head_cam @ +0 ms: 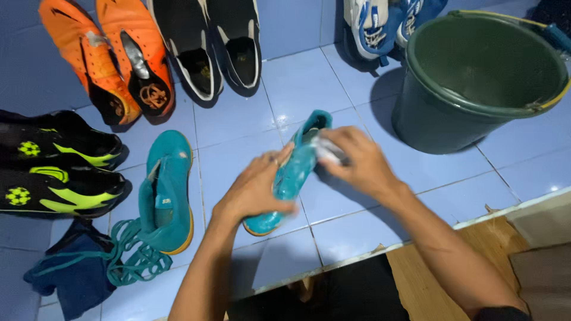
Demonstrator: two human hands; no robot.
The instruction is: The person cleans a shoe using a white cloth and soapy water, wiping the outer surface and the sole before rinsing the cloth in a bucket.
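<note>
**Teal shoe held over blue tiles**

The left hand (257, 189) grips a teal shoe (292, 172) mid-floor; the right hand (357, 160) presses a pale cloth (329, 151) against it. Its mate (166, 190) lies just left, the green bucket (476, 71) right; bare tile (238, 113) lies between.

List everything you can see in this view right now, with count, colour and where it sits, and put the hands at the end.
Teal shoe: one, teal, centre, held on its side over the tiles.
Second teal shoe: one, teal, left of centre on the floor.
Laces: loose bundle, teal, lower left.
Orange shoes: two, orange, top left.
Black-and-white shoes: two, top centre.
Black shoes: two, black with yellow-green marks, far left.
Blue-and-white shoes: two, top right.
Bucket: one, dark green, right.
Dark cloth: one, navy, bottom left.
Tiled floor: blue.
Left hand: grips the held shoe.
Right hand: presses something pale against it.
</note>
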